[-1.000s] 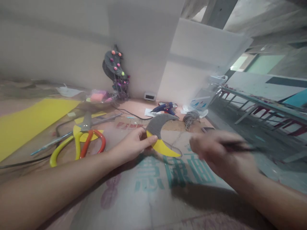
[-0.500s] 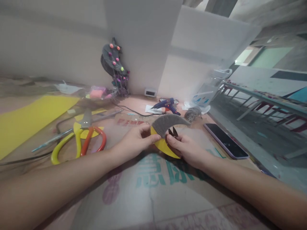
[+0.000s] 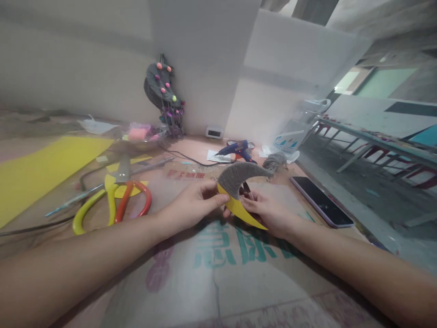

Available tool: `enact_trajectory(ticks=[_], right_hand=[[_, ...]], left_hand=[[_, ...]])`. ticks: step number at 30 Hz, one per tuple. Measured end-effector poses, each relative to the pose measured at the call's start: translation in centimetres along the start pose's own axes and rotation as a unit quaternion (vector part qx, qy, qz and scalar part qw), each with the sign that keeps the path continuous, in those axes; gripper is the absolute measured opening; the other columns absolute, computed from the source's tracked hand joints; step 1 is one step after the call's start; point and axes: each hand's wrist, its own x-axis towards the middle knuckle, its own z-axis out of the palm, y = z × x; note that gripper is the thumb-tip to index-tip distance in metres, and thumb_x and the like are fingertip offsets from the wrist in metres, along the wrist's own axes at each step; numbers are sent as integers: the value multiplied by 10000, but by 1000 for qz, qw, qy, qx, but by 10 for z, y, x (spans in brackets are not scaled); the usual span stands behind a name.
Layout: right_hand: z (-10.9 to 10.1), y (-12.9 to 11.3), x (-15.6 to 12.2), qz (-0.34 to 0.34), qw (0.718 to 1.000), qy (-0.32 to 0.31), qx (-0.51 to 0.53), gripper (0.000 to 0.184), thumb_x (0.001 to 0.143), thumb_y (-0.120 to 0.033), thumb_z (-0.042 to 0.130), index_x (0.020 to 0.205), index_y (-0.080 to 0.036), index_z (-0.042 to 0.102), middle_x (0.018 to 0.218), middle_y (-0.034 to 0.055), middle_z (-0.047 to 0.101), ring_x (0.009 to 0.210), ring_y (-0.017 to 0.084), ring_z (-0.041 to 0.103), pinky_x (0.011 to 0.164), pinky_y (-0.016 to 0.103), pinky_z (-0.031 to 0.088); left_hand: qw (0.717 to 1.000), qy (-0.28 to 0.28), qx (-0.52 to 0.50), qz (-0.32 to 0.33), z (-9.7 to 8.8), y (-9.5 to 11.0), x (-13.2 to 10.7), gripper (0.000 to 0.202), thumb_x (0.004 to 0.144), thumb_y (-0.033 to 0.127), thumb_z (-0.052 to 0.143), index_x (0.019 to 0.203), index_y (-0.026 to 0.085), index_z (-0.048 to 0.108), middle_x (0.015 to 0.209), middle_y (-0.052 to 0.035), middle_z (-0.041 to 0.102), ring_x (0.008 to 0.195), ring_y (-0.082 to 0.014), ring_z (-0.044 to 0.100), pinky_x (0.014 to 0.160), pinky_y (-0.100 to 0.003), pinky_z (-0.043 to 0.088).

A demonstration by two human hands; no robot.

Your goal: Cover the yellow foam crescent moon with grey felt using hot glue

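Observation:
A yellow crescent-shaped cutout [image 3: 239,212], its upper half wrapped in grey yarn [image 3: 235,177], is held up in front of me. My left hand [image 3: 205,200] pinches its left edge between thumb and fingers, where grey meets yellow. On the other side, my right hand [image 3: 266,212] is closed, its fingers partly behind the crescent. A dark two-pointed piece [image 3: 246,189] sticks up from the right hand, partly hidden by the crescent; its kind is unclear. A ball of grey yarn [image 3: 275,161] lies beyond the crescent's tip.
To the left lie scissors [image 3: 112,196] with yellow and red handles, a pen [image 3: 75,200] and a yellow sheet [image 3: 44,171]. A blue glue gun [image 3: 237,149] lies behind, a phone [image 3: 322,200] on the right. A decorated grey crescent [image 3: 159,86] leans on the wall.
The crescent has tilted and shifted slightly right, showing more of its yellow lower tip. My right fingers have moved behind it, and the dark piece is now more hidden.

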Motion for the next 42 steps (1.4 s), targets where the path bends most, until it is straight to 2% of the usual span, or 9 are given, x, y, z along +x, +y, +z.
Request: enact_trajectory(ticks=[3, 5, 7, 10, 15, 22, 28, 35, 42], right_hand=[[-1, 1, 0, 4, 999, -22, 29, 472, 745, -581, 676, 942, -158, 601, 710, 27, 643, 449, 64, 407, 374, 182, 241], [-2, 3, -1, 9, 999, -1, 36, 485, 777, -615, 624, 918, -151, 621, 700, 35, 648, 427, 61, 383, 356, 184, 220], [-3, 5, -1, 2, 997, 55, 44, 488, 745, -633, 647, 854, -157, 632, 655, 18, 622, 454, 74, 424, 386, 190, 285], [-3, 5, -1, -6, 992, 119, 40, 434, 630, -548, 786, 803, -178, 639, 626, -10, 593, 539, 108, 523, 494, 215, 404], [0, 2, -1, -17, 993, 112, 24, 370, 607, -435, 832, 795, -180, 643, 741, 1, 654, 687, 132, 611, 641, 237, 472], [-2, 2, -1, -14, 986, 163, 24, 382, 626, -444, 818, 806, -175, 614, 731, 7, 650, 668, 145, 608, 624, 260, 468], [-2, 1, 0, -45, 982, 181, 15, 360, 645, -428, 801, 824, -169, 627, 752, 16, 651, 670, 147, 599, 628, 267, 459], [-4, 5, 0, -42, 985, 166, -9, 345, 677, -443, 781, 800, -168, 613, 742, -4, 622, 665, 128, 570, 649, 263, 438], [-2, 2, 0, -59, 982, 180, 8, 333, 678, -426, 772, 873, -193, 638, 753, 9, 637, 703, 161, 603, 646, 274, 466]], left_hand=[[999, 6, 42, -7, 0, 3, -1, 221, 884, 355, 560, 922, 155, 647, 695, -4, 668, 681, -140, 613, 635, -235, 448], [995, 37, 88, -23, -1, 4, -2, 263, 869, 396, 573, 905, 151, 664, 753, -24, 691, 702, -150, 613, 630, -238, 446], [989, 60, 129, -33, -1, 4, -3, 291, 855, 424, 582, 898, 154, 681, 837, -41, 706, 742, -161, 618, 640, -245, 453], [984, 47, 170, -29, 0, 3, -5, 289, 860, 424, 563, 917, 174, 697, 911, -44, 712, 814, -180, 629, 695, -264, 476], [970, 38, 238, -28, 2, 4, -7, 316, 845, 460, 556, 861, 180, 702, 856, -40, 700, 804, -197, 619, 713, -286, 480], [984, 99, 148, -24, 0, 7, -3, 391, 853, 527, 524, 712, 171, 608, 664, 4, 578, 634, -143, 529, 585, -249, 412], [981, 154, 115, -4, -5, 7, 0, 366, 875, 474, 523, 729, 157, 632, 717, -17, 597, 683, -140, 522, 632, -257, 413], [976, 171, 119, -59, -2, 12, -1, 321, 822, 460, 589, 695, 165, 601, 612, 26, 531, 512, -93, 410, 469, -226, 300], [975, 177, 130, -29, -5, 7, 1, 233, 843, 376, 560, 739, 172, 602, 700, 13, 579, 630, -125, 487, 582, -234, 362]])
